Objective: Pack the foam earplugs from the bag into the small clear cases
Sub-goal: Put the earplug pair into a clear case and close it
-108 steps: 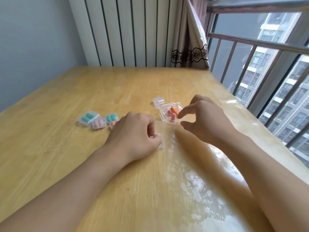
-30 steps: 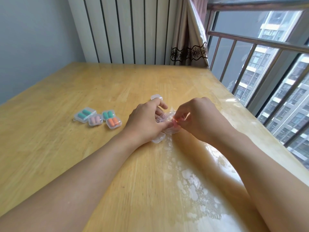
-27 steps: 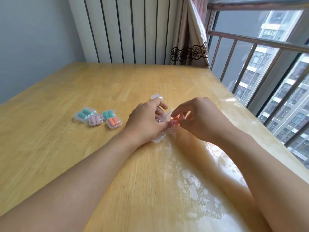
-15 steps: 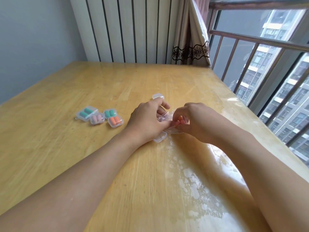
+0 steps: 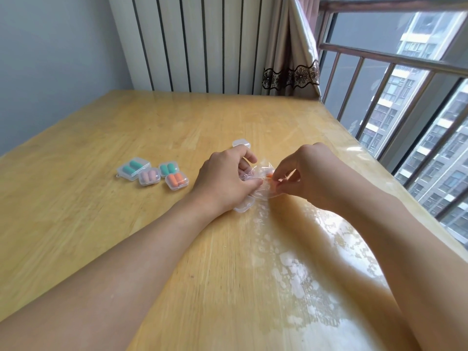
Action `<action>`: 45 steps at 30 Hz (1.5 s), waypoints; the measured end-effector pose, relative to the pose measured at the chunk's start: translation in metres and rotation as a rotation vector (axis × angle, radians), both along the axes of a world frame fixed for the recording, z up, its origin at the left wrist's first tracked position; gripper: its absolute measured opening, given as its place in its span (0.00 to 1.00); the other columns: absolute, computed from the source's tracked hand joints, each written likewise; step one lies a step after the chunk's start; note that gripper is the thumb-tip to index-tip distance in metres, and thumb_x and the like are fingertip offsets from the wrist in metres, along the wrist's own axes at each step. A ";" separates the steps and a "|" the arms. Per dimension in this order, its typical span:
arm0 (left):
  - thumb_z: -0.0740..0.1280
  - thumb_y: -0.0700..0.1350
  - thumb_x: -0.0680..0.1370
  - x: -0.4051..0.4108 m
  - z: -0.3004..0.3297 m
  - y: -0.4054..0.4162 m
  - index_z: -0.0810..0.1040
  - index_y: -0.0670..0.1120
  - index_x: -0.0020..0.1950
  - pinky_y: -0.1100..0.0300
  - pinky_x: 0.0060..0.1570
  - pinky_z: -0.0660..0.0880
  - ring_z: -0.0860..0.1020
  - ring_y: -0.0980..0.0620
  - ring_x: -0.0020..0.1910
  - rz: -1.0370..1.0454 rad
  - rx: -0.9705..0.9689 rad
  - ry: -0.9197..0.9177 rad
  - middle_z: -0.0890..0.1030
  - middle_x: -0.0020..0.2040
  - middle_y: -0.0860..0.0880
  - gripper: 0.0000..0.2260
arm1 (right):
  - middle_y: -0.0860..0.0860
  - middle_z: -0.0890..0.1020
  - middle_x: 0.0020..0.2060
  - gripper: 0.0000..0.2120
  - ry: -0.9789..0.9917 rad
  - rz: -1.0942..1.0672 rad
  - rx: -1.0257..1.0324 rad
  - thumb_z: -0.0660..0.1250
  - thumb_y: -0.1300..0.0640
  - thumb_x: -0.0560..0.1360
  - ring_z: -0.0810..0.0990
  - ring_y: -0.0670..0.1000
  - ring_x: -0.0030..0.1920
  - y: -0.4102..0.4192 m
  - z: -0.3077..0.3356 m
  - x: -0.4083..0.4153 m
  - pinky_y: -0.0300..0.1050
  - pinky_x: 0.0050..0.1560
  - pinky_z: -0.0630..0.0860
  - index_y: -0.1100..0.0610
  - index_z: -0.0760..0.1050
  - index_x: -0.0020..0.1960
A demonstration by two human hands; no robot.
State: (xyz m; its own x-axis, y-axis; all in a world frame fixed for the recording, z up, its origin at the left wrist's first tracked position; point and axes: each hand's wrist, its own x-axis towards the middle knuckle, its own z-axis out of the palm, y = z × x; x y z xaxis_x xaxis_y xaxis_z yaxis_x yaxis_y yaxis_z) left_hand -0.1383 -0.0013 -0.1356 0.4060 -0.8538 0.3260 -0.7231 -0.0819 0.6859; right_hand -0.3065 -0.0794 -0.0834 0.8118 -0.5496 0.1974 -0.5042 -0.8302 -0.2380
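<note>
1. Left hand [image 5: 228,177] curled around left side of clear bag [image 5: 260,181], fingers gripping the crumpled plastic, thumb up top.
2. Right hand [image 5: 304,173] pinching right side of bag, thumb and forefinger closed on plastic near an orange earplug [image 5: 270,176] showing through; cannot tell if pinch catches the plug itself or only the film.
3. Bag held low over wooden table [image 5: 126,224], between both hands, mid-table toward window side. Exact plug count inside not readable.
4. Empty clear case [image 5: 244,206] on table right under left hand, partly hidden by palm; touching or just below bag edge, cannot tell which.
5. Another small clear case [image 5: 241,143] on table just beyond left hand, apparently empty.
6. Four filled cases grouped well to left of hands: bigger case with teal plugs [image 5: 133,168], pink-plug case [image 5: 149,177], small teal-plug case [image 5: 169,168], orange-plug case [image 5: 176,181]. Lying close together, some touching; lids look closed.
7. Both forearms bare, reaching in from bottom edge.
8. White ribbed radiator panel [image 5: 192,44] behind table, curtain [image 5: 291,51] with dark lace band at far right corner, railing [image 5: 379,72] and apartment blocks beyond window on right.
9. Glossy patchy reflection on table surface near right forearm.
</note>
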 end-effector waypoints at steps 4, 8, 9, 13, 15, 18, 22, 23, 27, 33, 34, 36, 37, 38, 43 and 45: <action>0.79 0.51 0.69 0.000 0.000 0.001 0.80 0.54 0.53 0.56 0.51 0.80 0.82 0.58 0.44 0.001 -0.010 -0.010 0.82 0.43 0.57 0.15 | 0.49 0.85 0.40 0.06 0.011 -0.035 -0.042 0.76 0.56 0.71 0.83 0.51 0.42 0.000 -0.005 0.004 0.49 0.47 0.81 0.53 0.86 0.48; 0.77 0.52 0.71 -0.003 0.000 0.002 0.80 0.54 0.53 0.57 0.51 0.80 0.82 0.60 0.44 -0.016 -0.022 -0.021 0.83 0.44 0.57 0.13 | 0.52 0.81 0.45 0.07 0.050 -0.047 -0.101 0.71 0.58 0.74 0.80 0.52 0.44 -0.001 -0.008 0.005 0.50 0.48 0.79 0.56 0.85 0.51; 0.76 0.52 0.72 -0.003 0.001 0.002 0.80 0.54 0.54 0.57 0.52 0.80 0.82 0.60 0.45 -0.021 -0.022 -0.028 0.83 0.44 0.57 0.12 | 0.52 0.78 0.47 0.06 0.054 -0.040 -0.110 0.71 0.59 0.75 0.79 0.53 0.45 -0.002 -0.008 0.005 0.50 0.49 0.78 0.56 0.85 0.50; 0.74 0.50 0.73 -0.004 0.001 0.002 0.81 0.53 0.55 0.55 0.54 0.80 0.82 0.60 0.47 -0.033 -0.035 -0.028 0.83 0.45 0.58 0.11 | 0.50 0.76 0.46 0.05 0.046 -0.048 -0.135 0.72 0.58 0.76 0.78 0.52 0.46 -0.004 -0.007 0.002 0.50 0.50 0.77 0.52 0.85 0.50; 0.75 0.50 0.73 -0.003 0.000 0.002 0.81 0.53 0.55 0.55 0.54 0.80 0.82 0.59 0.47 -0.038 -0.036 -0.034 0.83 0.45 0.58 0.11 | 0.49 0.78 0.44 0.04 0.034 -0.042 -0.142 0.72 0.58 0.76 0.78 0.52 0.45 -0.004 -0.008 0.001 0.52 0.48 0.78 0.52 0.85 0.49; 0.75 0.50 0.73 -0.001 -0.001 0.001 0.80 0.53 0.55 0.54 0.53 0.80 0.82 0.59 0.48 -0.053 -0.027 -0.055 0.83 0.45 0.57 0.12 | 0.49 0.81 0.42 0.05 0.032 -0.031 -0.139 0.73 0.59 0.75 0.78 0.52 0.43 -0.006 -0.009 0.001 0.53 0.47 0.79 0.52 0.86 0.49; 0.75 0.51 0.72 0.000 -0.004 0.000 0.81 0.54 0.55 0.53 0.54 0.79 0.82 0.58 0.48 -0.067 -0.014 -0.071 0.83 0.46 0.57 0.13 | 0.48 0.82 0.39 0.06 0.034 -0.059 -0.118 0.74 0.59 0.75 0.75 0.49 0.39 -0.012 -0.011 0.001 0.46 0.44 0.76 0.53 0.86 0.50; 0.75 0.51 0.73 0.000 -0.004 -0.001 0.81 0.54 0.55 0.53 0.53 0.79 0.82 0.58 0.48 -0.070 -0.010 -0.074 0.83 0.45 0.57 0.13 | 0.49 0.83 0.39 0.05 0.033 -0.070 -0.111 0.74 0.58 0.75 0.76 0.50 0.39 -0.012 -0.011 0.001 0.46 0.44 0.77 0.53 0.87 0.50; 0.74 0.48 0.73 -0.001 -0.003 -0.002 0.81 0.53 0.53 0.52 0.52 0.80 0.83 0.57 0.48 -0.089 -0.013 -0.075 0.84 0.43 0.57 0.10 | 0.50 0.81 0.38 0.04 0.073 -0.132 -0.094 0.74 0.56 0.76 0.79 0.53 0.41 -0.013 -0.011 0.003 0.49 0.45 0.79 0.56 0.86 0.48; 0.73 0.48 0.74 0.000 -0.005 -0.002 0.81 0.54 0.54 0.52 0.52 0.80 0.82 0.56 0.48 -0.075 -0.031 -0.076 0.83 0.44 0.57 0.09 | 0.52 0.81 0.42 0.07 0.149 -0.159 -0.127 0.68 0.55 0.80 0.78 0.54 0.42 -0.011 -0.016 0.002 0.49 0.42 0.77 0.59 0.78 0.47; 0.73 0.49 0.74 0.000 -0.005 -0.002 0.81 0.54 0.54 0.52 0.52 0.79 0.82 0.56 0.48 -0.074 -0.032 -0.073 0.83 0.45 0.57 0.09 | 0.50 0.80 0.42 0.08 0.107 -0.131 -0.115 0.68 0.54 0.80 0.76 0.52 0.41 -0.010 -0.012 0.001 0.46 0.40 0.73 0.58 0.77 0.46; 0.73 0.50 0.74 0.001 -0.005 -0.001 0.80 0.55 0.55 0.52 0.53 0.79 0.82 0.56 0.48 -0.077 -0.029 -0.068 0.83 0.45 0.57 0.10 | 0.47 0.76 0.41 0.07 -0.025 -0.054 -0.056 0.68 0.51 0.80 0.74 0.49 0.41 -0.003 -0.002 0.000 0.42 0.39 0.68 0.53 0.76 0.46; 0.74 0.51 0.74 0.001 -0.004 -0.001 0.80 0.55 0.55 0.52 0.53 0.79 0.82 0.56 0.48 -0.086 -0.026 -0.068 0.83 0.46 0.57 0.11 | 0.46 0.76 0.41 0.06 -0.100 -0.012 -0.021 0.69 0.50 0.79 0.74 0.48 0.41 0.001 0.002 -0.001 0.39 0.39 0.68 0.51 0.76 0.47; 0.74 0.51 0.74 0.002 -0.003 -0.001 0.80 0.55 0.56 0.52 0.53 0.79 0.82 0.56 0.49 -0.098 -0.022 -0.069 0.83 0.47 0.57 0.12 | 0.45 0.77 0.42 0.06 -0.160 0.021 0.020 0.69 0.50 0.79 0.75 0.46 0.41 0.005 0.005 -0.001 0.36 0.39 0.69 0.51 0.78 0.47; 0.76 0.55 0.71 0.014 0.014 0.017 0.78 0.54 0.63 0.59 0.60 0.76 0.79 0.59 0.60 -0.176 -0.057 -0.018 0.82 0.57 0.58 0.22 | 0.46 0.84 0.34 0.05 -0.274 0.128 0.433 0.71 0.56 0.78 0.80 0.42 0.32 0.013 0.002 -0.002 0.35 0.35 0.77 0.59 0.82 0.49; 0.75 0.53 0.71 0.025 0.022 0.030 0.80 0.54 0.61 0.61 0.58 0.75 0.80 0.61 0.56 -0.175 -0.090 -0.002 0.83 0.53 0.57 0.19 | 0.55 0.85 0.37 0.05 -0.281 0.158 0.538 0.71 0.59 0.78 0.81 0.47 0.34 0.013 -0.002 0.001 0.40 0.37 0.81 0.61 0.82 0.49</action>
